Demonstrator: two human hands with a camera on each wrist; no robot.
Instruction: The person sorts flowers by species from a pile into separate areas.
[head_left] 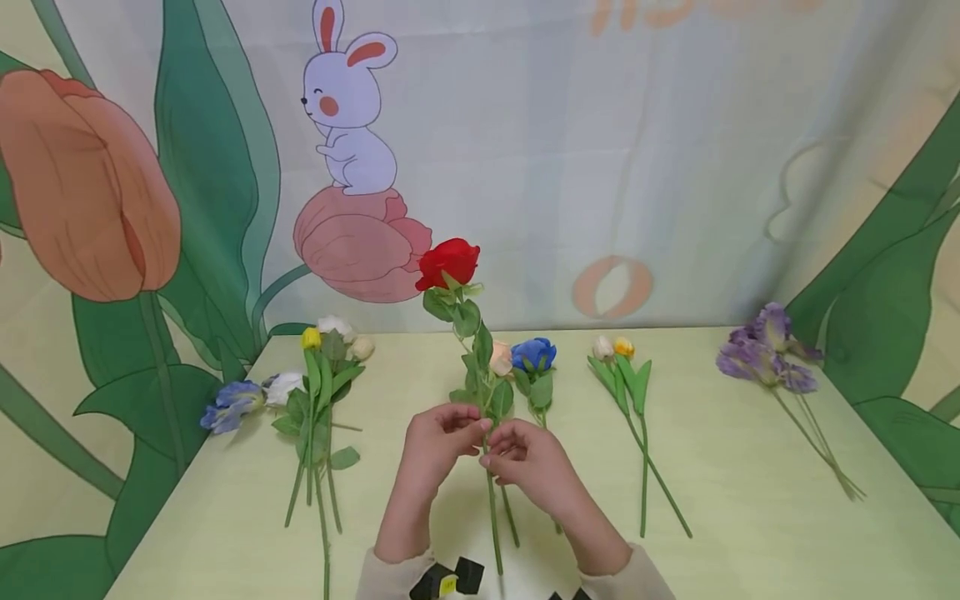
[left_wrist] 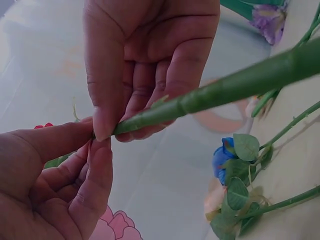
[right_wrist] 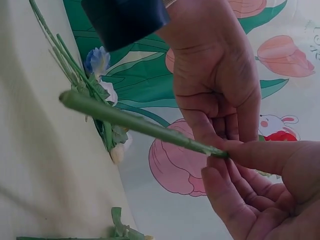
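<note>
A red rose (head_left: pixel 450 263) stands nearly upright over the middle of the table in the head view, its long green stem (head_left: pixel 492 517) running down between the hands. My left hand (head_left: pixel 441 446) pinches the stem below the leaves with thumb and fingertips. Just beneath, the right hand (head_left: pixel 536 465) pinches the same stem between thumb and finger. In the left wrist view the thick lower stem (left_wrist: pixel 200 97) points toward the camera, past the right hand (left_wrist: pixel 155 50). The right wrist view shows the stem's cut end (right_wrist: pixel 67 99) free, while fingertips hide the part gripped.
Behind the hands lie a blue rose (head_left: pixel 534 354) and a peach flower (head_left: pixel 500 359). White and yellow tulips (head_left: pixel 624 348) with crossed stems lie to the right, purple flowers (head_left: pixel 757 354) farther right. Mixed flowers, including a yellow tulip (head_left: pixel 311 338) and a blue one (head_left: pixel 234 405), are on the left.
</note>
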